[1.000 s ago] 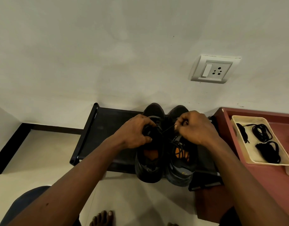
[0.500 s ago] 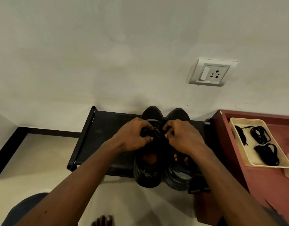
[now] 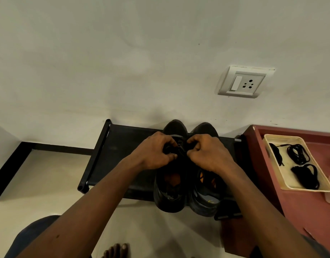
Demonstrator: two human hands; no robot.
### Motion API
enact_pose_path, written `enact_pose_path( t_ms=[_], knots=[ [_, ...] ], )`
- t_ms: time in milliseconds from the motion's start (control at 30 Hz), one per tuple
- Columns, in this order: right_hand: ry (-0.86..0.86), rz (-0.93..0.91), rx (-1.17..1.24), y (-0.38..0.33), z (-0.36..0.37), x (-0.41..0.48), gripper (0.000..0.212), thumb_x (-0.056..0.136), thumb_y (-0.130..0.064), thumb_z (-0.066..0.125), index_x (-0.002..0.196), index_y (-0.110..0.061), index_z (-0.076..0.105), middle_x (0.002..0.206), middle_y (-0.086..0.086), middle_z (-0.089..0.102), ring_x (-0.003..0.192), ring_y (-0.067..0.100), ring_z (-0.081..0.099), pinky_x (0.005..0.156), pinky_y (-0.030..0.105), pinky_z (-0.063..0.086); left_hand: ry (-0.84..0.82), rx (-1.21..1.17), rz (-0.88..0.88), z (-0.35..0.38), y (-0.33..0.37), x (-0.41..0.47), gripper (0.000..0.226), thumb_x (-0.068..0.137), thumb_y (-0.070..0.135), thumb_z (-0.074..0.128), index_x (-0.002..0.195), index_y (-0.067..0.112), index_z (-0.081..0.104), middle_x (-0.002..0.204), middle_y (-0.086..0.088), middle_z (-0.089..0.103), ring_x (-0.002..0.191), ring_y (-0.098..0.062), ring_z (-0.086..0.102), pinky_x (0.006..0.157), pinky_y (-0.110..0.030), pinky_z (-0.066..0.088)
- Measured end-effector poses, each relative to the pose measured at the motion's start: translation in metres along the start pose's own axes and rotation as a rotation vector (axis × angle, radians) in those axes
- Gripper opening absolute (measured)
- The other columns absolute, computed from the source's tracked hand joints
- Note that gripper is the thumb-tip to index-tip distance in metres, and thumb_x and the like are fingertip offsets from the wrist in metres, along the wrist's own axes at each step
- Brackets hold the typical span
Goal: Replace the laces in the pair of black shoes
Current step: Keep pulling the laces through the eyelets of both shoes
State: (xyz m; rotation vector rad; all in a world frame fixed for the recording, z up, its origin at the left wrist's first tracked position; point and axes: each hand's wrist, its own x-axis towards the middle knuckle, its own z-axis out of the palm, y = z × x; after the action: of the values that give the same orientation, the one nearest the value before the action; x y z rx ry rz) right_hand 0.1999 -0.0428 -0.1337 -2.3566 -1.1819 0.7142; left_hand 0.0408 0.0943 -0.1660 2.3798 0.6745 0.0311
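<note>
Black is the colour of almost everything you are working with. Seen from your head camera, the left shoe and the right shoe sit side by side on the right part of a low black rack. Their toes point to the back edge of the rack, by the wall. Their heels stick out over its front edge. Both shoes show orange inside.

Your left hand is above the rack, over the front half of the left shoe. Its fingers are curled and it grips the top of that shoe, where the laces go. Your right hand is just beside it, also above the rack. Its fingers are curled tight and pinch at the same lace part of the left shoe. It is too dark there to tell if a lace is between your fingers.

Just to the right of the rack stands a red table. On it lies a cream tray with spare laces in it, all black. A white socket is on the wall above the right end of the rack. Your bare toes show on the pale floor in front of the rack.
</note>
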Motion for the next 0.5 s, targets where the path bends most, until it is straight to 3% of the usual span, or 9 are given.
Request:
enact_pose_path(
  t_ms=[100, 167, 267, 367, 433, 500],
  knots=[
    [0.014, -0.003, 0.226, 0.003, -0.014, 0.001, 0.018, 0.089, -0.023, 0.065, 0.102, -0.032, 0.074, 0.069, -0.008, 0.072, 0.066, 0.005, 0.068, 0.072, 0.032, 0.057, -0.01, 0.007, -0.006, -0.001, 0.0, 0.0, 0.037, 0.09, 0.044, 0.072, 0.124, 0.035, 0.062, 0.125, 0.006, 0.051, 0.112, -0.013, 0.052, 0.088, -0.023, 0.039],
    [0.044, -0.098, 0.453, 0.002, -0.022, -0.002, 0.022, 0.095, -0.01, 0.063, 0.091, -0.025, 0.079, 0.065, -0.002, 0.07, 0.059, 0.01, 0.062, 0.063, 0.027, 0.05, 0.034, -0.008, -0.015, -0.002, 0.002, -0.001, 0.039, 0.091, 0.045, 0.072, 0.126, 0.033, 0.062, 0.123, 0.005, 0.055, 0.11, -0.015, 0.056, 0.089, -0.026, 0.045],
    [0.138, -0.249, 0.825, -0.004, -0.029, -0.007, 0.021, 0.097, -0.002, 0.063, 0.093, -0.014, 0.08, 0.069, 0.007, 0.071, 0.057, 0.009, 0.057, 0.053, 0.017, 0.043, 0.272, -0.098, -0.035, -0.002, 0.016, -0.005, 0.03, 0.091, 0.045, 0.071, 0.117, 0.031, 0.067, 0.109, 0.011, 0.066, 0.099, -0.009, 0.063, 0.086, -0.033, 0.056],
    [0.119, -0.298, 1.1, -0.01, -0.03, -0.009, 0.02, 0.098, -0.003, 0.062, 0.098, -0.012, 0.079, 0.081, 0.011, 0.074, 0.066, 0.015, 0.062, 0.057, 0.021, 0.049, 0.468, -0.294, 0.009, -0.002, 0.035, -0.009, 0.015, 0.091, 0.044, 0.07, 0.089, 0.029, 0.07, 0.08, 0.012, 0.071, 0.076, -0.007, 0.068, 0.073, -0.041, 0.059],
    [0.056, -0.29, 1.236, -0.011, -0.029, -0.009, 0.018, 0.096, -0.003, 0.062, 0.103, -0.009, 0.077, 0.09, 0.014, 0.075, 0.073, 0.018, 0.067, 0.065, 0.026, 0.056, 0.389, -0.479, 0.079, -0.001, 0.045, -0.011, 0.015, 0.091, 0.039, 0.069, 0.087, 0.024, 0.071, 0.079, 0.007, 0.072, 0.075, -0.014, 0.07, 0.074, -0.05, 0.059],
    [-0.033, -0.273, 1.35, -0.012, -0.028, -0.009, 0.02, 0.093, -0.005, 0.065, 0.11, -0.004, 0.074, 0.099, 0.017, 0.075, 0.081, 0.021, 0.071, 0.073, 0.028, 0.061, 0.286, -0.573, 0.142, 0.001, 0.052, -0.013, 0.021, 0.089, 0.037, 0.068, 0.099, 0.019, 0.071, 0.09, 0.002, 0.073, 0.086, -0.02, 0.071, 0.081, -0.055, 0.058]
  ],
)
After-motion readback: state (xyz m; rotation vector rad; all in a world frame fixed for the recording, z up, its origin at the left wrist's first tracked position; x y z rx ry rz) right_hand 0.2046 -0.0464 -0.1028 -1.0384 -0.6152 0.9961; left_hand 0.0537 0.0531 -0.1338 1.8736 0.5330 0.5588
